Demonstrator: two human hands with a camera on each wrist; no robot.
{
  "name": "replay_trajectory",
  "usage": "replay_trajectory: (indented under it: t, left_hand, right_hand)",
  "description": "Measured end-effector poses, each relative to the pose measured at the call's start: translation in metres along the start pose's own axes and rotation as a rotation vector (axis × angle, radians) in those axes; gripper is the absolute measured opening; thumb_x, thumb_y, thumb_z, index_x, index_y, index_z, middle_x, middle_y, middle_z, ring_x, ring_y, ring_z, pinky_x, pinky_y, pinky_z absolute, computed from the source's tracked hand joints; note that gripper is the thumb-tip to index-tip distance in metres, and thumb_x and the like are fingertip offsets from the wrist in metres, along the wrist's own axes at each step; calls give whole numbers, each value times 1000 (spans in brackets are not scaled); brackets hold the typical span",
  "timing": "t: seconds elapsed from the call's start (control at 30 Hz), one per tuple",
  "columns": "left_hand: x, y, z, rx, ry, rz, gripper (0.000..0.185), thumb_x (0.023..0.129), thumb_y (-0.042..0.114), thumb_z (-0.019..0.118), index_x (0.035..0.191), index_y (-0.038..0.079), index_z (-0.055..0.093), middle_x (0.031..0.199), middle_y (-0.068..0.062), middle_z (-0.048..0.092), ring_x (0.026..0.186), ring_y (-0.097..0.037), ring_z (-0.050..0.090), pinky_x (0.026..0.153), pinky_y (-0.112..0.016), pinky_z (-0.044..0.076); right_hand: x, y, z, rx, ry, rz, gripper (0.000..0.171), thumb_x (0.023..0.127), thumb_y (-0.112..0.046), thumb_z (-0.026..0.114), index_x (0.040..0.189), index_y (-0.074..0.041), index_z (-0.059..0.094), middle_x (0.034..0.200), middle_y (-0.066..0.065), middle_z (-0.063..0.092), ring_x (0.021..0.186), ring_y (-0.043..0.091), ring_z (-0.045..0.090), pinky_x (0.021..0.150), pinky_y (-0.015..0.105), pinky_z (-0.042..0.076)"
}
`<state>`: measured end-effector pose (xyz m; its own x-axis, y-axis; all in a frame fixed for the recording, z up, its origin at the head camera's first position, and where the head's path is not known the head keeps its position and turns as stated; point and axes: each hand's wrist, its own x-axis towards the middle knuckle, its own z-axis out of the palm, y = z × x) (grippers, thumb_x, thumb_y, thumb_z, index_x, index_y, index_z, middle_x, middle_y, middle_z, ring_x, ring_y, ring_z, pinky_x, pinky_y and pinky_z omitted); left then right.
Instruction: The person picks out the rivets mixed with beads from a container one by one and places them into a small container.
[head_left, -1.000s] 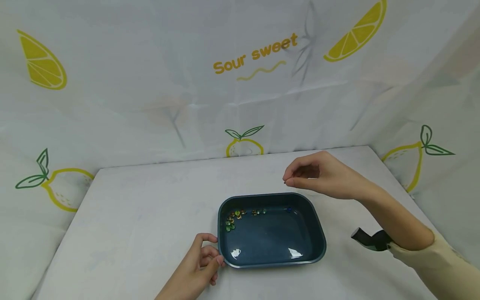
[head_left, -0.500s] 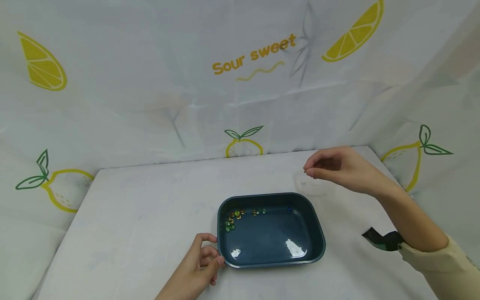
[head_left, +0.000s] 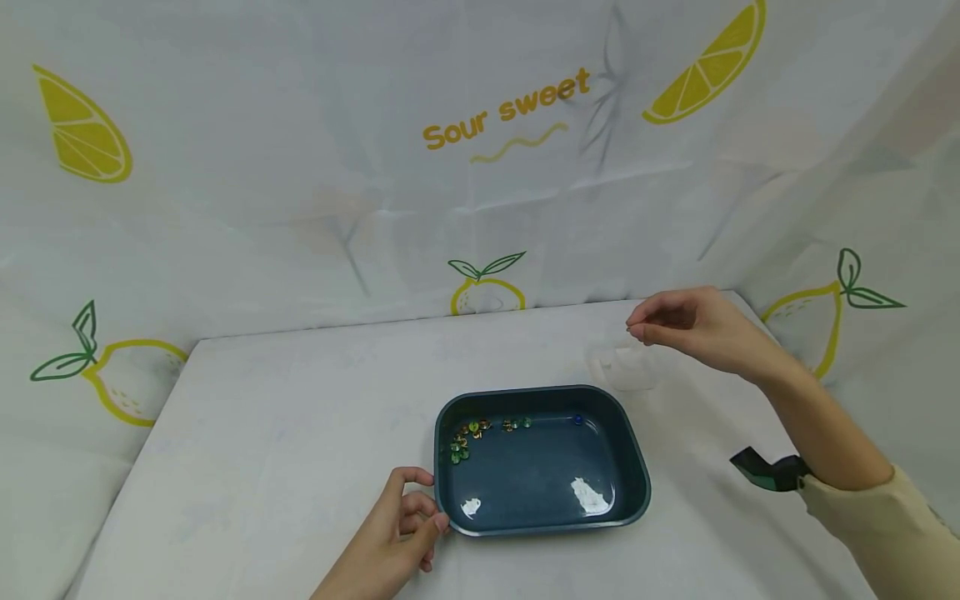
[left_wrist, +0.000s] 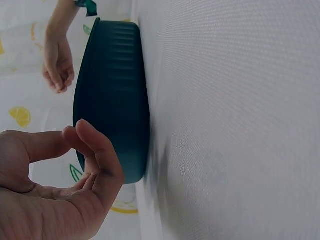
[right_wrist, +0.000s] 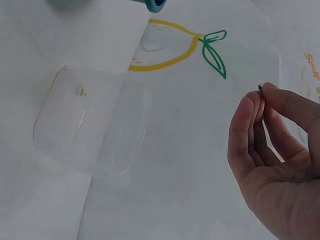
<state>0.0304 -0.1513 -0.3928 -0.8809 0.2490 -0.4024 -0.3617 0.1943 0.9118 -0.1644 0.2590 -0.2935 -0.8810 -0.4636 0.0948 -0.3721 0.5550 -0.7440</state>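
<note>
right hand [head_left: 693,327] is hovering above a clear plastic box [head_left: 621,367] at the far right of the table [head_left: 285,433], thumb and fingertips pinching a tiny dark bead [right_wrist: 260,87]. left hand [head_left: 397,533] is resting at the near left corner of the dark blue tray [head_left: 633,467], fingers curled against its wall, steadying it.

progress, judged: the tray is holding water and a cluster of green and amber beads [head_left: 468,435] along its far left side, plus one blue bead [head_left: 577,420] apart from them. the clear box is showing only one small pale speck [right_wrist: 80,90] inside. so the moving of beads looks early; most are sitting in the water.

view notes: the head camera is showing the whole layout but the box is nearly invisible there and the pinched bead cannot be made out. the right wrist camera is resolving both. the left wrist camera is giving the tray's ribbed outer wall [left_wrist: 112,90] and the left fingers [left_wrist: 95,150] beside it, no beads.
</note>
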Motion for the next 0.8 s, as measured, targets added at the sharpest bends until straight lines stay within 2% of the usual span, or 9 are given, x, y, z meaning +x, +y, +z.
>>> replay_trajectory:
  t: [0.23,0.37,0.53,0.8]
  left_hand:
    - [0,0,0,-3,-8,11,51,109,14,64,147,5,30,99,-9,64,67,-16,58,61,-26,50]
    - [0,-1,-1,-2,-13,16,51,109,14,64,147,4,30,99,-9,65,66,-15,58,61,-26,50]
    - [0,-1,-1,2,-14,19,52,109,15,64,147,4,30,98,-10,64,66,-15,58,61,-26,50]
    - [0,0,-1,4,-17,29,52,109,14,64,146,4,30,98,-9,64,66,-14,58,61,-26,50]
  right_hand:
    - [3,13,-1,-38,22,16,8,100,-6,76,108,-7,78,94,-9,77,82,7,73,77,17,60]
    - [5,19,1,-86,27,36,9,101,-8,76,109,-6,79,96,-3,77,81,7,72,76,17,59]
    - [7,25,3,-94,25,42,8,101,-7,76,108,-5,79,99,7,78,81,6,71,76,18,60]
    - [12,38,8,-151,10,64,11,101,-7,75,110,-2,78,102,10,78,80,5,69,75,16,59]
